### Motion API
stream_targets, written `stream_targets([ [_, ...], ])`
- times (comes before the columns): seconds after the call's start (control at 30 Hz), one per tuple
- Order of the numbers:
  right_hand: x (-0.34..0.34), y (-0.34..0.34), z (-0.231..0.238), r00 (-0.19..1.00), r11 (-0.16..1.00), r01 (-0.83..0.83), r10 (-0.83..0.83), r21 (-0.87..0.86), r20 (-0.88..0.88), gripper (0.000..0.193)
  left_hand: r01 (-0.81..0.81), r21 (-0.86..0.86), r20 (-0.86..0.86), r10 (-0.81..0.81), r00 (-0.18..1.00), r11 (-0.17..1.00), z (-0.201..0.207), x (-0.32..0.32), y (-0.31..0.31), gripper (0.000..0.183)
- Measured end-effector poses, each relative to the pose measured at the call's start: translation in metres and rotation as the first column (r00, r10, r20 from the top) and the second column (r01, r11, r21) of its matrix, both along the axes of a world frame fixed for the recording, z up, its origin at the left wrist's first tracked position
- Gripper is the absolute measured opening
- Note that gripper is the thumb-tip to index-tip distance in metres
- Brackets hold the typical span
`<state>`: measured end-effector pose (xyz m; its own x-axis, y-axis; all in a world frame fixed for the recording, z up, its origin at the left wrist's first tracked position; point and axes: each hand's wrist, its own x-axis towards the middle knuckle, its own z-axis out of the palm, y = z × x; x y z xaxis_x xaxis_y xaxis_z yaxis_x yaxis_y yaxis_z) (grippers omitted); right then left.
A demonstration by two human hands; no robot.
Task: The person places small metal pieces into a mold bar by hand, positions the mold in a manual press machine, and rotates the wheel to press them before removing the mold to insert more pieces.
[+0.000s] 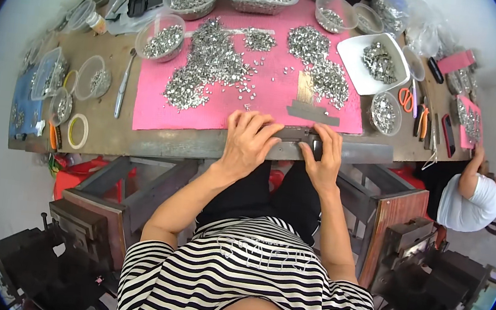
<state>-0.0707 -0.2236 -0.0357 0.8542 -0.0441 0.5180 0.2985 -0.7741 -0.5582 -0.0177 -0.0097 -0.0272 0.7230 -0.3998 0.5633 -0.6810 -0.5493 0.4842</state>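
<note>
At the near edge of the bench lies a dark metal bar (292, 134), along the rim of the pink mat (151, 98). My left hand (248, 140) grips the bar's left part, fingers bent over its far side and thumb toward the middle. My right hand (324, 160) pinches a small dark block (317, 149) at the bar's right end between thumb and fingers. Any small part under my fingertips is hidden. Just beyond the hands lies a flat grey strip (313, 113). Farther off are heaps of small silvery metal pieces (213, 59) and a second heap (327, 81).
Clear tubs of metal pieces (162, 38) and a white tray (350, 50) stand around the mat. Orange scissors (406, 99) and pliers (423, 123) lie right; a slim metal tool (124, 86) lies left. Another person (473, 196) sits at the far right.
</note>
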Motion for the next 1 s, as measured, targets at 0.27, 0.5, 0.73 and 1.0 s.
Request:
stream_targets([
  [0.27, 0.000, 0.005, -0.004, 0.998, 0.999, 0.013, -0.010, -0.042, 0.064, 0.049, 0.102, -0.608, -0.002, -0.130, 0.992, 0.787, -0.024, -0.038, 0.046, 0.036],
  [0.5, 0.000, 0.004, -0.006, 0.995, 0.998, 0.034, -0.029, -0.046, 0.098, 0.045, -0.506, -0.706, -0.679, -0.272, 0.682, 0.495, -0.011, -0.052, 0.098, 0.024],
  [0.73, 0.000, 0.003, -0.008, 0.993, 0.996, 0.046, -0.038, -0.072, 0.115, 0.046, -0.383, -0.567, -0.821, -0.459, 0.341, 0.729, -0.007, -0.050, 0.093, 0.030],
  [1.0, -0.002, 0.004, -0.005, 0.996, 0.999, 0.037, -0.034, -0.038, 0.081, 0.045, -0.091, -0.148, 0.032, 0.096, 0.995, 0.985, 0.008, -0.029, 0.031, 0.033],
])
